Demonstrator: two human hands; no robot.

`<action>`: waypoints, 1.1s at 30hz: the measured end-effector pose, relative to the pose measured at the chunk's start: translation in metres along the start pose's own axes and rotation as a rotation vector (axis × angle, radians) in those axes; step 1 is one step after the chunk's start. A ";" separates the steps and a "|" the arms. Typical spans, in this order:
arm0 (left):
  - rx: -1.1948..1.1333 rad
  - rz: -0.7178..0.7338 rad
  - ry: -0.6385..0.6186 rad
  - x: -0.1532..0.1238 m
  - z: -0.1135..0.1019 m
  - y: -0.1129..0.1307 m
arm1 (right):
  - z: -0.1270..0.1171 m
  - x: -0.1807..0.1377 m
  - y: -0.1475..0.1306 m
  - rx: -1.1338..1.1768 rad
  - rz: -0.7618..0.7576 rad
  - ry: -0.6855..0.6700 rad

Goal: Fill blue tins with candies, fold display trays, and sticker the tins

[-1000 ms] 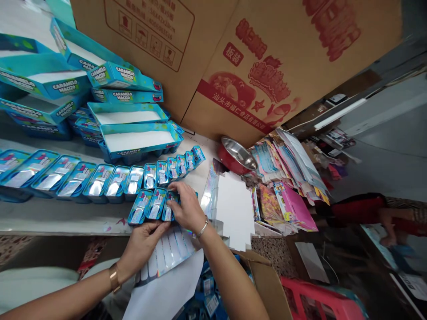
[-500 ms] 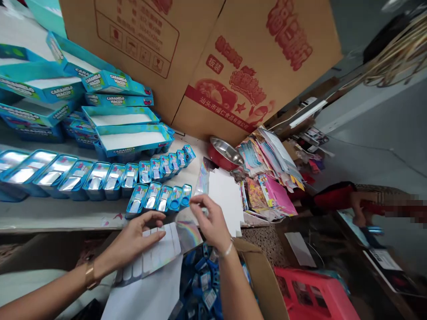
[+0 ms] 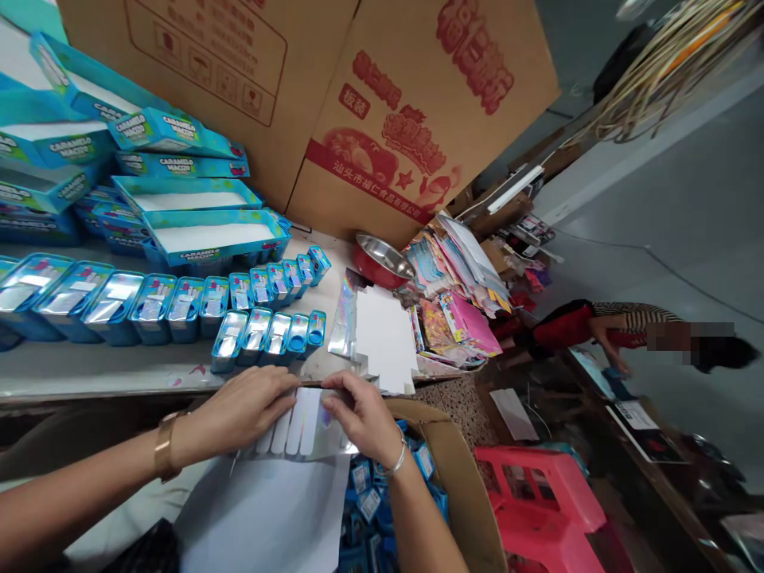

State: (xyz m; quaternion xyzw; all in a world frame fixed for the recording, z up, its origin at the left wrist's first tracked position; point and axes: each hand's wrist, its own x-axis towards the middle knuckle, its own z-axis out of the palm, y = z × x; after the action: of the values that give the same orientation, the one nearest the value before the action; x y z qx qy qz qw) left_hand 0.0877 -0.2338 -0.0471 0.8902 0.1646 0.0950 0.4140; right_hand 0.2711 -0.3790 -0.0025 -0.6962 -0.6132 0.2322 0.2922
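A silvery sticker sheet (image 3: pixel 309 422) with pale strip-shaped labels is stretched between my hands, above a large white paper sheet (image 3: pixel 268 509). My left hand (image 3: pixel 254 406) is closed on its left part, thumb and fingers together at the upper edge. At the right end, the thumb and bent fingers of my right hand (image 3: pixel 364 418) grip the shiny backing. Just beyond stand two rows of small blue boxes (image 3: pixel 227 338) on the table (image 3: pixel 119 374), many with silvery strips on their top faces. Under my right forearm, an open carton (image 3: pixel 471 477) holds many loose blue boxes (image 3: pixel 367 501).
Blue "Caramelo Macizo" display trays (image 3: pixel 208 239) are stacked at the left, before a big cardboard carton (image 3: pixel 370 103). A steel bowl (image 3: pixel 385 259), white cards (image 3: pixel 385 334) and colourful packaging (image 3: pixel 459 318) lie at right. Beyond are a pink stool (image 3: pixel 537 493) and another person (image 3: pixel 614 326).
My right hand has come down from beside the small boxes and now grips the sheet's right end. My left hand has closed on the sheet, which lies more level. The view has shifted right.
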 end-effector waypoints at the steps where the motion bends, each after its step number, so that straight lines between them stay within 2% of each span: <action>1: -0.080 -0.018 0.010 0.002 0.003 0.005 | -0.001 -0.002 -0.003 -0.048 -0.023 0.020; 7: -0.629 -0.146 -0.038 0.014 0.021 0.018 | 0.001 -0.014 -0.011 -0.367 -0.237 0.144; 11: -0.808 -0.183 -0.051 0.016 0.024 0.018 | 0.006 -0.021 -0.007 -0.486 -0.431 0.251; 14: -0.882 -0.224 -0.058 0.017 0.023 0.020 | 0.010 -0.021 -0.003 -0.455 -0.490 0.297; 17: -0.873 -0.224 -0.056 0.020 0.023 0.018 | 0.012 -0.017 -0.004 -0.298 -0.421 0.320; 19: -0.782 -0.199 -0.011 0.021 0.027 0.011 | 0.010 -0.010 -0.008 -0.203 -0.340 0.303; 22: -0.614 -0.210 0.099 0.018 0.038 -0.004 | 0.000 0.007 -0.014 -0.116 -0.184 0.229; 24: -0.595 -0.198 0.077 0.013 0.044 -0.013 | -0.009 0.023 -0.016 -0.041 -0.102 0.160; 28: -0.826 -0.150 -0.043 0.006 0.045 -0.015 | -0.015 0.062 -0.010 0.138 -0.058 0.042; 30: -0.976 -0.207 -0.027 0.008 0.041 -0.009 | -0.011 0.081 -0.004 0.191 -0.058 -0.001; 33: -1.131 -0.381 0.066 0.016 0.040 -0.003 | 0.000 0.103 0.004 0.225 -0.061 -0.055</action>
State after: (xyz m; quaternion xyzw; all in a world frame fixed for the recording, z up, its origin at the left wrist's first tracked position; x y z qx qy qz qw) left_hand 0.1144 -0.2541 -0.0745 0.4829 0.2581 0.1195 0.8282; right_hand 0.2889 -0.2773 -0.0016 -0.6333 -0.6121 0.3096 0.3584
